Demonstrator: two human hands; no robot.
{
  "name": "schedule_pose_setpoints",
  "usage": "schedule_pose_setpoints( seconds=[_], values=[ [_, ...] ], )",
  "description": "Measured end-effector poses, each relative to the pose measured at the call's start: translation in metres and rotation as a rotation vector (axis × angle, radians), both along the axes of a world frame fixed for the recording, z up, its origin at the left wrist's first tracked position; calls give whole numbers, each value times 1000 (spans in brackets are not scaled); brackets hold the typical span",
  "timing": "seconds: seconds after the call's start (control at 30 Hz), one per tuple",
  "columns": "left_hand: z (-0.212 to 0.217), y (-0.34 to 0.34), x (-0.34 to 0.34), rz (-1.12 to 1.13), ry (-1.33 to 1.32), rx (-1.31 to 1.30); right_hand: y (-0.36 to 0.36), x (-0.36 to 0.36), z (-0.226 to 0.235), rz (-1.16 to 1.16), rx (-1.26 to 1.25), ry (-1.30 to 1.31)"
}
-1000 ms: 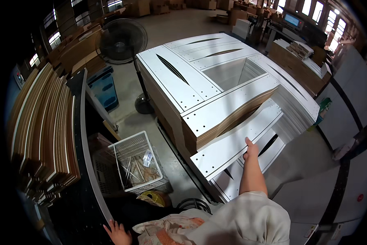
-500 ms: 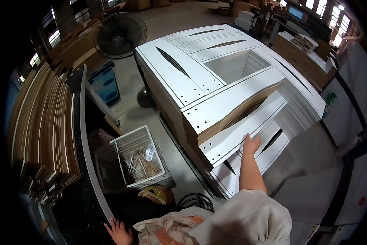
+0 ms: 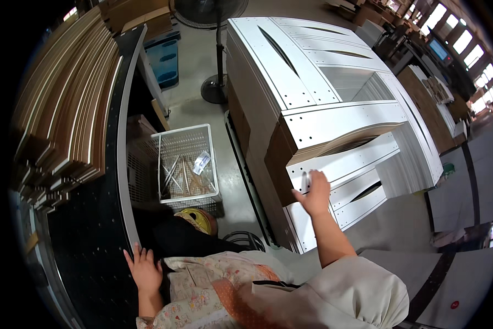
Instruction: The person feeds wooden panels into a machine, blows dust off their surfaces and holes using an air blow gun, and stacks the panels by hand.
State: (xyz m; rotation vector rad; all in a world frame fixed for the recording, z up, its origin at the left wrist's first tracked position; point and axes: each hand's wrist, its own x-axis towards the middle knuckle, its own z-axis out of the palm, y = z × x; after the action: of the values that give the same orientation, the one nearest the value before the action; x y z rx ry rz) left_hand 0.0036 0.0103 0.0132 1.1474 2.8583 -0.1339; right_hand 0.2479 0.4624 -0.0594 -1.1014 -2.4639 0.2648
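Reaching with right hand [image 3: 314,197] over long, white, drilled wood-based panel [image 3: 349,164] lying in stepped white-topped stack [image 3: 342,120], thumb spread from fingers, contact unclear; resting left hand [image 3: 144,270], fingers splayed, on grey-edged black tabletop [image 3: 93,236]; seemingly standing part-way, with many panels remaining

A white panel [image 3: 361,157] is partly covered by the spread right hand [image 3: 316,194]; the left hand [image 3: 146,270] is laid at the edge of a black table [image 3: 84,236], beside which a white crate [image 3: 214,159] is placed.
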Motion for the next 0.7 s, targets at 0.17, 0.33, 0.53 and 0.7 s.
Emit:
schedule_pose_setpoints(
  seconds=[0.17, 0.33, 0.53, 0.7],
  values=[
    [-4, 6, 2, 11, -12, 74, -1, -4, -23, -114, -93, -292],
    [0, -1, 5, 15, -5, 94, -5, -18, -18, -90, -74, -322],
    [15, -27, 14, 160, -217, 621, -38, -55, 1, 401, 131, 87],
    [28, -108, 74, 446, -216, 640, -156, -135, -2, 939, -209, 194]
  ],
)
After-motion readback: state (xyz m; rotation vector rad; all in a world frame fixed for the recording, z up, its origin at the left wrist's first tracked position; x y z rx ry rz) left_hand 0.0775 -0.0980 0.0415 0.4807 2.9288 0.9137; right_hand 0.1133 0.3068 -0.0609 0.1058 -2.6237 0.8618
